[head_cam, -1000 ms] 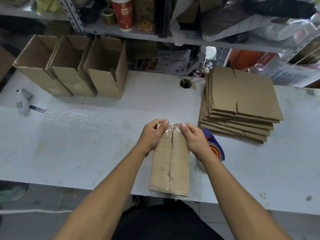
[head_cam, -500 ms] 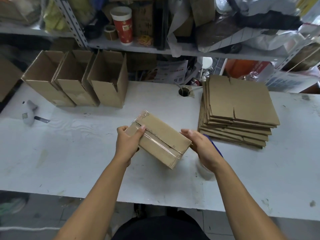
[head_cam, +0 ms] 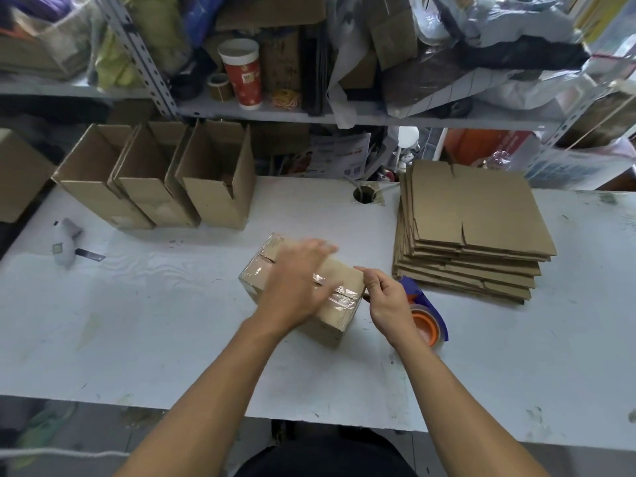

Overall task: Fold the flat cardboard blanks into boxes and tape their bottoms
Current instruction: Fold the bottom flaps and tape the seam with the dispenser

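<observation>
Now the box [head_cam: 303, 287] lies on the table [head_cam: 172, 321] with its taped bottom turned up, directly under the fingers of the left hand [head_cam: 296, 287]. Its long axis runs on a diagonal, from the far-left corner to the near-right corner, and the strip of clear tape [head_cam: 339, 294] follows the same line along the seam. The left hand is the nearer one: it lies flat on top, with fingers [head_cam: 318, 249] straight and a little spread, pointing away toward the far side, and it presses on the tape and holds nothing. The picture is blurred there, so I cannot tell how hard it presses.

The right hand [head_cam: 387, 294] is at the near-right end of the box, just beside the corner. Its fingers are curled, and thumb and forefinger come together at the edge where the tape wraps over; it seems to pinch the tape end, but this is small to see. Behind this hand, touching the wrist side, stands the tape dispenser [head_cam: 428, 318]. Further right from these fingers is the stack of flat blanks [head_cam: 475, 215]; far left from the left fingers stand three finished boxes [head_cam: 155, 180]
</observation>
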